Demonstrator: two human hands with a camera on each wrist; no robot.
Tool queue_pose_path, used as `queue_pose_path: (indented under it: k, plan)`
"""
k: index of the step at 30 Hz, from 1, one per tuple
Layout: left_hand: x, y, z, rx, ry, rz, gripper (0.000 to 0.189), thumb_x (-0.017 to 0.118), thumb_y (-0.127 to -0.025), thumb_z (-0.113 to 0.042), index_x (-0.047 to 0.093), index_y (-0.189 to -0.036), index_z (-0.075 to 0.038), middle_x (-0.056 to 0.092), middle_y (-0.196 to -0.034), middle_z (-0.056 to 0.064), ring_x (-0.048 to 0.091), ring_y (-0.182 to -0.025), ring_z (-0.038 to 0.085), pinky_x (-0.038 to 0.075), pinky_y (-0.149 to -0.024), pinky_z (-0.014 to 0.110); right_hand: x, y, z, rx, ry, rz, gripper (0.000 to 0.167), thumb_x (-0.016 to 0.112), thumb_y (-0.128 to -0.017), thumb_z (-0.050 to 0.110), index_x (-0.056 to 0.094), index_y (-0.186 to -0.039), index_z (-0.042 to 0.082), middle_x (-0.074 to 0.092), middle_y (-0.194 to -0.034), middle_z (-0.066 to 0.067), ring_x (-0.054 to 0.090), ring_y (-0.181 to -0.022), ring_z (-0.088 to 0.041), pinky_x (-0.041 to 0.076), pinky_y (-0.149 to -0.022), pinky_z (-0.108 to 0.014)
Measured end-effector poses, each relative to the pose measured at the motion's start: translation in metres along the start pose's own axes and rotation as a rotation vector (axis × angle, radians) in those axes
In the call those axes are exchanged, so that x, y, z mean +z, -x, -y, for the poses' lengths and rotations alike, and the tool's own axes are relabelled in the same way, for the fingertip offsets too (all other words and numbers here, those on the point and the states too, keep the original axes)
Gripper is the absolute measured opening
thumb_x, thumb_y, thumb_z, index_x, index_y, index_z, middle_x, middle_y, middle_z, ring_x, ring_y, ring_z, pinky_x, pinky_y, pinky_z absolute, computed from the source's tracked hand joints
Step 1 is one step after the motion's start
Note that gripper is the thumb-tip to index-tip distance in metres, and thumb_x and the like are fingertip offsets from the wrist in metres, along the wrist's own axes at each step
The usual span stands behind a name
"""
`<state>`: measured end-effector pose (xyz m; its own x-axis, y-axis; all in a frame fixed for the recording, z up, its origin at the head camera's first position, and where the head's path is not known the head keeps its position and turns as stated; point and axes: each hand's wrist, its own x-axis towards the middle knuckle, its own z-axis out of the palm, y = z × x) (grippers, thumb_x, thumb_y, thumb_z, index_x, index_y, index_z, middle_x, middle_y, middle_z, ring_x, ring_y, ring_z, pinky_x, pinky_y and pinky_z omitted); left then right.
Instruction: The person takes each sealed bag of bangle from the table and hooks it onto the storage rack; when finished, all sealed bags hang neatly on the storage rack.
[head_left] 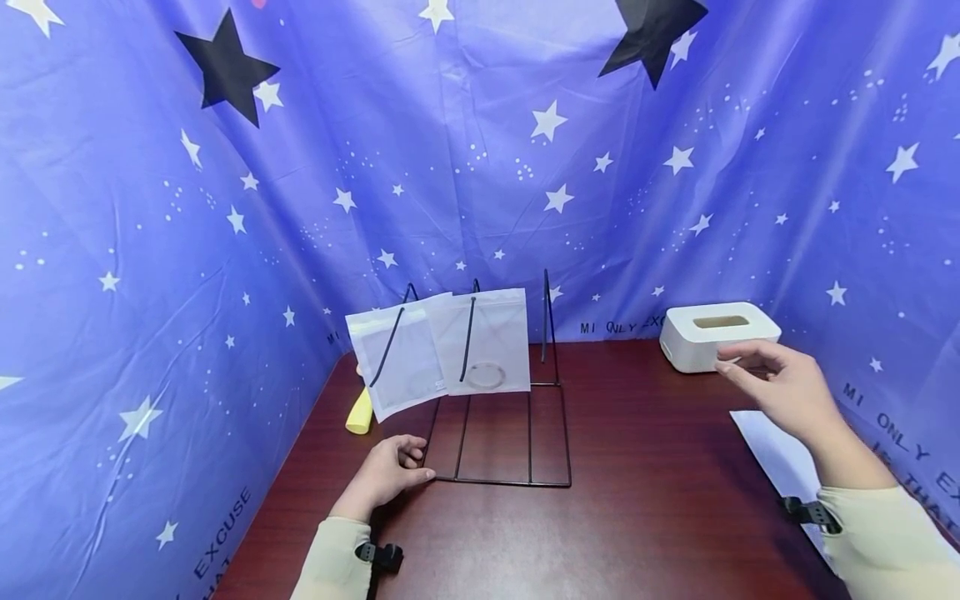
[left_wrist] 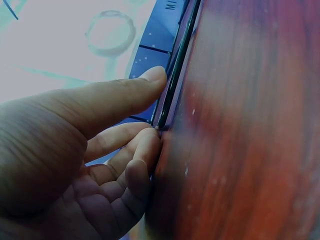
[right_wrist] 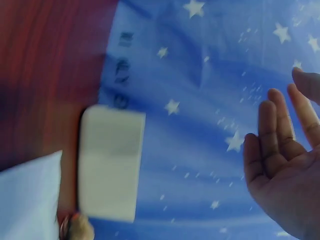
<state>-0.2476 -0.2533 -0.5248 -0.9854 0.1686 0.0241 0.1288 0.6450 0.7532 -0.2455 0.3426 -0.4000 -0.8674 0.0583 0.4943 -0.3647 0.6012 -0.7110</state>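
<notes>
A black wire rack (head_left: 530, 437) stands on the table with upright prongs. Two translucent zip bags hang from it, the left bag (head_left: 397, 354) tilted and overlapping the right bag (head_left: 498, 333). A ring-shaped bracelet (head_left: 486, 377) shows through the right bag. My left hand (head_left: 386, 473) holds the rack's front left corner, thumb at the front wire and curled fingers at the side; the left wrist view shows the fingertips at the wire's end. Raised at the right, my right hand (head_left: 787, 392) has relaxed fingers and holds nothing.
A white tissue box (head_left: 693, 350) stands at the back right, beyond the right hand. Under the right forearm lies a white sheet (head_left: 776, 454). Something yellow (head_left: 360, 414) lies left of the rack. A starry blue curtain (head_left: 480, 167) surrounds the table (head_left: 637, 500).
</notes>
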Motion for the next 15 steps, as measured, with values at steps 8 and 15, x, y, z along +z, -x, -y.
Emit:
queue_pose_path:
  k: [8,15]
  plan:
    - [0.001,0.001,0.001,0.007,-0.006,0.006,0.054,0.094,-0.078,-0.015,0.071,-0.125,-0.003,0.066,-0.099,0.000,0.063,-0.086,0.015,0.052,-0.071,0.030,-0.036,0.005,-0.033,0.080,0.057,-0.028,0.020,0.079,-0.095,0.018,0.077,-0.111,0.007,0.073,-0.080,0.016,0.062,-0.069,0.005,0.046,-0.057,-0.016]
    - [0.001,0.000,0.004,0.004,0.008,0.011,0.056,0.095,-0.077,-0.017,0.071,-0.126,-0.004,0.066,-0.100,0.001,0.062,-0.087,0.016,0.053,-0.071,0.031,-0.052,0.011,-0.063,0.145,0.103,0.048,0.026,0.080,-0.095,0.027,0.075,-0.113,0.008,0.076,-0.084,0.015,0.063,-0.075,0.010,0.047,-0.063,-0.014]
